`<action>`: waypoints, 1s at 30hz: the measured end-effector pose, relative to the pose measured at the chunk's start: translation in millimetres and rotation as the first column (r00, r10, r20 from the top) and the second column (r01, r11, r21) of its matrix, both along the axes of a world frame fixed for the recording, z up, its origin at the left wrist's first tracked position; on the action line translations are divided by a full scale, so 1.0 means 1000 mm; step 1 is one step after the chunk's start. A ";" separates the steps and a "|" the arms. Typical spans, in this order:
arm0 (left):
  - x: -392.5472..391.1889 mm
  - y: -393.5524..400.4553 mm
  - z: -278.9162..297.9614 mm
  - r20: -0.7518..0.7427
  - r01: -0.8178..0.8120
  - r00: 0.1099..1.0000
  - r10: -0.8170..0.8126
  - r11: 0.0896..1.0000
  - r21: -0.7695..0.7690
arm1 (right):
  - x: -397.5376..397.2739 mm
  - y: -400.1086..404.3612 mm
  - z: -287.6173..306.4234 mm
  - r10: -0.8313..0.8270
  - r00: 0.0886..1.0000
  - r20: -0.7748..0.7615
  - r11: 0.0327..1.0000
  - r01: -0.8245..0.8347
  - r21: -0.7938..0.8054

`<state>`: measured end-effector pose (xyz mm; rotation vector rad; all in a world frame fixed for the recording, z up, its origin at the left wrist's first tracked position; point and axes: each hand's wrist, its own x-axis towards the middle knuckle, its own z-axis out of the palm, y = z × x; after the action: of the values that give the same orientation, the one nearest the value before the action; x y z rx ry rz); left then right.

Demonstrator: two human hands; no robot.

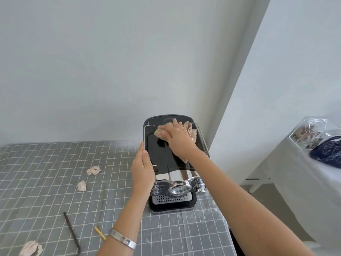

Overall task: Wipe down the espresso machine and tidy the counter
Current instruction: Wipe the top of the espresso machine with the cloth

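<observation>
A black and chrome espresso machine (162, 157) stands at the right end of the counter, against the wall. My right hand (177, 138) presses a crumpled beige cloth (190, 129) flat on the machine's glossy black top, near its back. My left hand (143, 167) grips the machine's left side, thumb on the top edge. A silver bangle sits on my left wrist.
The counter (46, 182) wears a grey grid-pattern cover. Three crumpled tissue wads (94, 170) (81, 186) (30, 248) lie on it at left, with a bent black straw (71, 231) and a yellow stick (100, 231). At right, a draped table holds a clear box (310, 133) and dark blue fabric (326, 152).
</observation>
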<state>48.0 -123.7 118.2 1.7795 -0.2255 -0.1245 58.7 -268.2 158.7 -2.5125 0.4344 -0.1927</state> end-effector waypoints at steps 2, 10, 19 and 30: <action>-0.002 0.002 0.003 -0.005 0.020 1.000 -0.020 0.999 -0.027 | -0.025 0.011 -0.001 0.062 0.998 0.013 0.998 -0.062 -0.007; 0.001 -0.001 0.002 0.033 0.002 0.999 -0.002 1.000 0.001 | -0.044 0.004 0.003 0.149 0.987 -0.055 0.986 -0.152 -0.074; 0.005 -0.001 0.000 0.000 -0.016 1.000 0.016 1.000 0.009 | -0.045 0.010 -0.008 0.249 0.968 -0.029 0.962 -0.250 -0.107; 0.010 -0.003 0.000 -0.069 -0.001 0.998 0.003 1.000 0.031 | 0.006 -0.002 -0.002 0.033 0.998 -0.057 0.991 -0.040 -0.126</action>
<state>57.8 -126.3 118.3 1.8034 -0.1726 -0.1883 65.0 -270.0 156.2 -2.6543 0.4093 -0.1420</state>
